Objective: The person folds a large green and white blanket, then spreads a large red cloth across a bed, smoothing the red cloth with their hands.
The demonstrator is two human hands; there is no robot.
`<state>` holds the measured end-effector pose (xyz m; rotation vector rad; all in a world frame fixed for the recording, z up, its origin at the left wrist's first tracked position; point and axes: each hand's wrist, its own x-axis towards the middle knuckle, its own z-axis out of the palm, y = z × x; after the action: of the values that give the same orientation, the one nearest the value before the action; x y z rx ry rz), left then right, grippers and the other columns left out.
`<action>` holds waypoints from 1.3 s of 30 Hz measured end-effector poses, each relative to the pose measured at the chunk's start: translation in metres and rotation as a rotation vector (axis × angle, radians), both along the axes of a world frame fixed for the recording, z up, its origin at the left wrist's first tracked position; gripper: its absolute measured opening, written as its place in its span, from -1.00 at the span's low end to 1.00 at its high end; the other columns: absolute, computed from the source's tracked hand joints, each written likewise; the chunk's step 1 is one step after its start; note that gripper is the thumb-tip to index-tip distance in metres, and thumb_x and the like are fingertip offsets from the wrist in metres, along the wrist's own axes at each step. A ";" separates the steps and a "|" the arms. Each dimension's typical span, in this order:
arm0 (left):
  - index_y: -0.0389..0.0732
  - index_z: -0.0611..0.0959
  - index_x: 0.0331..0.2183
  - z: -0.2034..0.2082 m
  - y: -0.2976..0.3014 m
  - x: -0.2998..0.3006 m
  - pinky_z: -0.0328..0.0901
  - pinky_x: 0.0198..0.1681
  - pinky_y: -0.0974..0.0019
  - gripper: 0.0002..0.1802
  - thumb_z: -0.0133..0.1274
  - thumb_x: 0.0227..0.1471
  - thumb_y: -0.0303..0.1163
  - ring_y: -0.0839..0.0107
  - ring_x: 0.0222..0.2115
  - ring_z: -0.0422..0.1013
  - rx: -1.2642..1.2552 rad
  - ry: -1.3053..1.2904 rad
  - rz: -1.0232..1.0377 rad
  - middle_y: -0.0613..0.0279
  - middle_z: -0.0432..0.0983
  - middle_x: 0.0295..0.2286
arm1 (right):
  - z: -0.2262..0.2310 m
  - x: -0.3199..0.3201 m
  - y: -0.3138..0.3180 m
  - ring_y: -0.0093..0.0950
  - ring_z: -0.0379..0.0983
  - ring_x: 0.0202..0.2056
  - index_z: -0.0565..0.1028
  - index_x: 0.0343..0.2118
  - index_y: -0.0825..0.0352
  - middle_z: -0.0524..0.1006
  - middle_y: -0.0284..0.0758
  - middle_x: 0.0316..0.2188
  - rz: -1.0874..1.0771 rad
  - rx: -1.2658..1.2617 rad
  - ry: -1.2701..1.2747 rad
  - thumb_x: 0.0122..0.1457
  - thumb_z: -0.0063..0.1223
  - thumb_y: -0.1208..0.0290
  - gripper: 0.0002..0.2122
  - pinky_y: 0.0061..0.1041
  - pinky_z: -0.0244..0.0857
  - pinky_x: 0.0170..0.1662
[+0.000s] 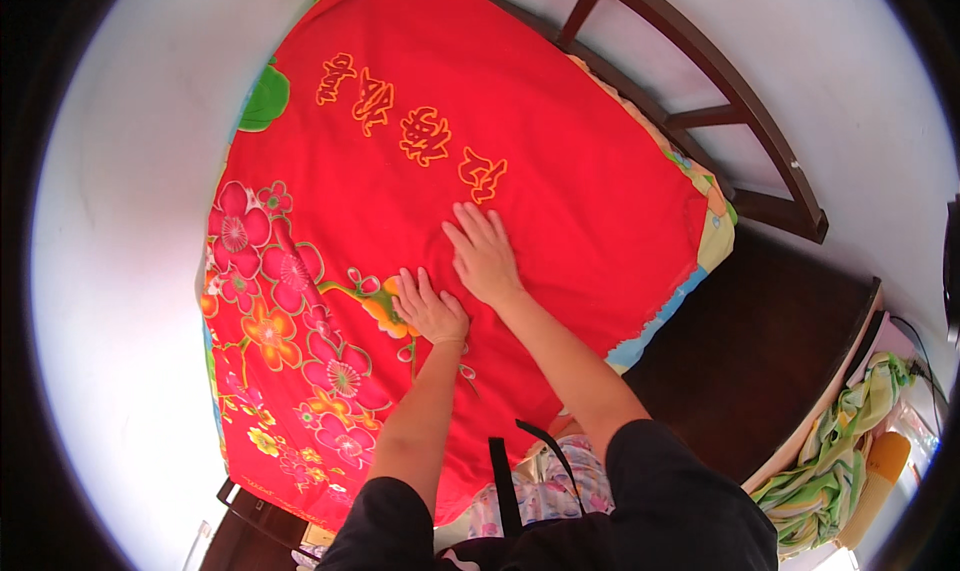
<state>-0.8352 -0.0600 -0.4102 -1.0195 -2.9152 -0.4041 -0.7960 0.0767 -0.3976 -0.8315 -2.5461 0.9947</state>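
Note:
A large red cloth (590,171) with printed flowers along its left side lies spread out before me. My left hand (432,311) rests flat on it beside an orange flower, fingers stretched out. Just right of that and farther off, my right hand (483,254) lies palm down near a row of outlined characters, its fingers also extended. Neither hand holds anything. Under the cloth's right edge a patterned layer (655,323) in light blue and yellow shows; the rest of it is covered.
A dark wooden rail frame (705,66) stands along the far right side, against a pale wall (130,231). To the right is a dark brown surface (745,341). Beyond it lies a crumpled green striped cloth (830,471) next to an orange-brown object (885,458).

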 end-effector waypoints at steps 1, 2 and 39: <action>-0.24 0.33 0.02 0.000 -0.005 0.002 -0.18 0.17 -0.07 -0.42 -0.09 -0.13 -0.39 0.10 0.16 -0.03 -0.006 -0.008 -0.003 0.00 0.10 0.11 | 0.009 0.020 0.003 -0.29 0.03 0.18 0.34 -0.01 0.24 0.20 -0.22 0.12 -0.055 -0.001 -0.071 -0.09 0.02 0.49 -0.52 -0.07 -0.16 0.19; -0.24 0.33 0.02 0.000 -0.009 0.001 -0.18 0.17 -0.08 -0.41 -0.08 -0.15 -0.38 0.08 0.16 -0.03 -0.021 0.002 -0.003 -0.01 0.09 0.11 | 0.020 0.044 0.010 -0.28 0.05 0.17 0.35 -0.03 0.25 0.22 -0.22 0.10 -0.116 0.004 -0.145 -0.10 0.04 0.51 -0.54 -0.07 -0.13 0.18; -0.17 0.21 0.13 0.082 -0.087 0.196 -0.36 0.17 -0.23 -0.33 -0.06 -0.05 -0.29 0.05 0.22 -0.22 -0.160 -0.410 -0.186 -0.01 -0.08 0.18 | 0.008 0.308 0.210 -0.03 0.42 -0.29 0.42 -0.32 0.47 0.47 0.01 -0.35 -1.030 0.284 -0.191 0.04 0.07 0.30 -0.71 -0.19 0.28 -0.22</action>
<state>-0.6392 -0.1466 -0.3284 -1.3876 -3.2651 -0.4374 -0.4878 0.2867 -0.3900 -1.8834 -1.8349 0.2190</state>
